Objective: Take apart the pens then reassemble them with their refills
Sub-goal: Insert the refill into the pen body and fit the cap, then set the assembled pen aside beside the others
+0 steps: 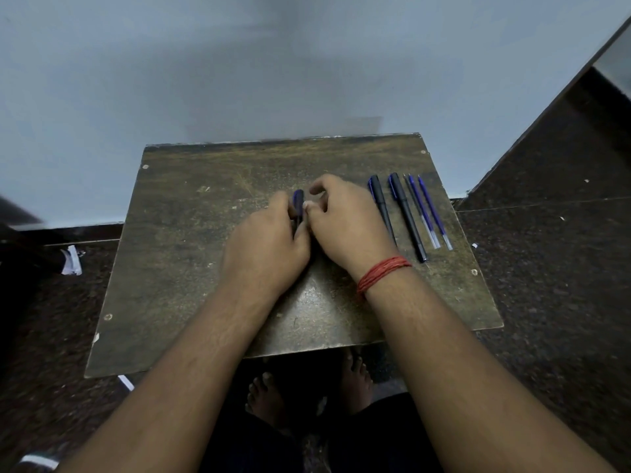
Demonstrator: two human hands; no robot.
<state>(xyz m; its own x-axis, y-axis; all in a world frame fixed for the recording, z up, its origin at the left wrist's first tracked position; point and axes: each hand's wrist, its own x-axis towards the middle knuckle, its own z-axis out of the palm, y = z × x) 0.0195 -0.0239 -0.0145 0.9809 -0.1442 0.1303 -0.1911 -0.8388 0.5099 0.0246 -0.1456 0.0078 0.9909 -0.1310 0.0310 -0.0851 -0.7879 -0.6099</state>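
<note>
fingers of left hand [264, 238] and right hand [345, 223] clasped around capped pen [298, 203], no readable lettering

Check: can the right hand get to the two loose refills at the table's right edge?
Probably yes. The right hand sits just left of the refills; only two capped pens lie flat between, easy to pass over, but it's busy on the pen.

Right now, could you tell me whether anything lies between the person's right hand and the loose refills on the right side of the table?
Yes. Two capped black pens lie side by side on the table between the right hand and the refills. The hand would need to pass over them. Both hands are on a third pen.
</note>
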